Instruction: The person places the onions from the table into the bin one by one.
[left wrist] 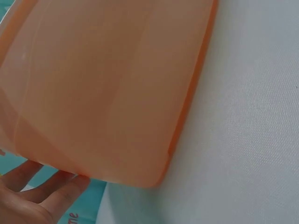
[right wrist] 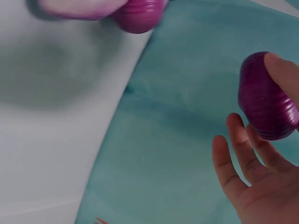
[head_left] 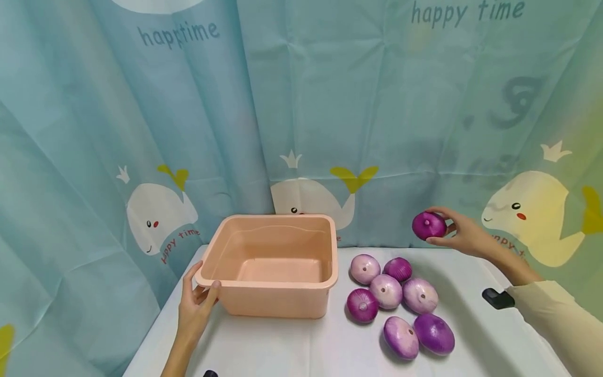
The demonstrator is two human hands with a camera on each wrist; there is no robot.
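My right hand [head_left: 464,234] holds a dark purple onion [head_left: 428,225] between thumb and fingers, raised above the back right of the table. In the right wrist view, the thumb lies on one side of this onion [right wrist: 266,100] and some fingers extend loosely beneath it. At the left, my left hand [head_left: 194,303] grips the front left corner of a peach-coloured plastic tub [head_left: 273,301], thumb at the front rim. From the left wrist, the fingers [left wrist: 65,193] touch the tub's outer wall [left wrist: 107,93]. The visible inside of the tub holds nothing.
Several onions lie grouped to the right of the tub, among them a pale one [head_left: 386,291], a small dark one [head_left: 362,305] and a purple one [head_left: 434,334]. They stand on a white table [head_left: 339,345]. A blue curtain [head_left: 311,104] with whales hangs close behind.
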